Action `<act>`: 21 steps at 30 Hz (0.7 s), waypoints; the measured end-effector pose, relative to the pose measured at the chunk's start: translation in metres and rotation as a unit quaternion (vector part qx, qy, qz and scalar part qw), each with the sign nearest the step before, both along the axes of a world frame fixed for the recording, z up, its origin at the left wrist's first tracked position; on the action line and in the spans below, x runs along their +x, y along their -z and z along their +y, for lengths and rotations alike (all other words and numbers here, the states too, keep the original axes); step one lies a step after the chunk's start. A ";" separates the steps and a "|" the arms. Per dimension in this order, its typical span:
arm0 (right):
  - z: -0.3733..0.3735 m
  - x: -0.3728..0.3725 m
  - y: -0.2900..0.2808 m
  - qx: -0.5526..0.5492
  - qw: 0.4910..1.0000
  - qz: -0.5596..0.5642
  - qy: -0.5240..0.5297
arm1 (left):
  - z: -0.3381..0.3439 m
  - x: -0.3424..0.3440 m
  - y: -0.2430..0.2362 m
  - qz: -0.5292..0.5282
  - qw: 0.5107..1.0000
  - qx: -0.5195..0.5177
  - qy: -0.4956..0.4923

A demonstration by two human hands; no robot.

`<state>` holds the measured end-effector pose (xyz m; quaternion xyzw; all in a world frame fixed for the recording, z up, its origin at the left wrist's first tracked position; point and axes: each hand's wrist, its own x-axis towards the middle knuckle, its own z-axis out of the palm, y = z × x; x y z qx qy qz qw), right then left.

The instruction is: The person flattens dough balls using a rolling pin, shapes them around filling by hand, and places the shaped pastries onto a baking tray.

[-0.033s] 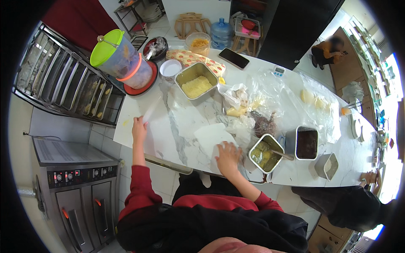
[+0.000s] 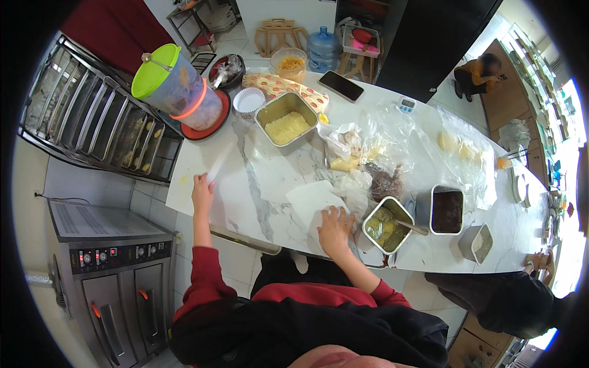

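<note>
My left hand is closed near the table's left end. From its fingers a thin, whitish, see-through blade-like strip points away from me; its exact kind is unclear. My right hand lies palm down with fingers spread, its fingertips at the edge of a flat white sheet. Just right of that hand stands a metal tin of greenish-yellow filling with a spoon in it. Crumpled clear plastic lies beyond the fingers.
Farther back are a metal tin of grated cheese, paper cups, a lidded container and a phone. To the right stand a dark-filled tin and a smaller tin. A co-worker is at the right; an oven stands left.
The strip in my left hand shows narrower and sharper than before, as if turned. My right hand stays spread at the sheet; the whole view has shifted very slightly.
</note>
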<state>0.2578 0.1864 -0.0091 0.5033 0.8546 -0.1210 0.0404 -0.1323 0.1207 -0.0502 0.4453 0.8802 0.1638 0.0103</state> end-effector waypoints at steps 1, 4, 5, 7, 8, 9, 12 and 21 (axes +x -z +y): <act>0.009 -0.001 -0.004 -0.022 0.999 0.033 0.004 | -0.014 0.005 0.002 0.001 1.000 0.025 -0.013; 0.058 -0.035 -0.025 -0.023 0.967 0.246 0.061 | -0.061 0.006 0.018 0.092 0.979 0.175 0.054; 0.087 -0.046 -0.023 0.022 0.939 0.333 0.086 | -0.065 0.018 0.015 -0.096 0.969 0.225 -0.037; 0.157 -0.074 -0.025 0.136 0.878 0.429 0.161 | -0.071 0.032 -0.001 -0.279 0.914 0.266 -0.129; 0.189 -0.086 -0.024 0.113 0.872 0.439 0.186 | -0.074 0.033 -0.008 -0.359 0.867 0.306 -0.157; 0.217 -0.095 -0.019 0.090 0.864 0.449 0.210 | -0.076 0.033 -0.015 -0.435 0.812 0.345 -0.183; 0.260 -0.107 0.011 0.129 0.914 0.344 0.175 | -0.079 0.021 -0.041 -0.445 0.769 0.427 -0.166; 0.254 -0.121 0.006 0.144 0.966 0.173 0.130 | -0.120 -0.102 -0.039 -0.421 0.763 0.446 -0.202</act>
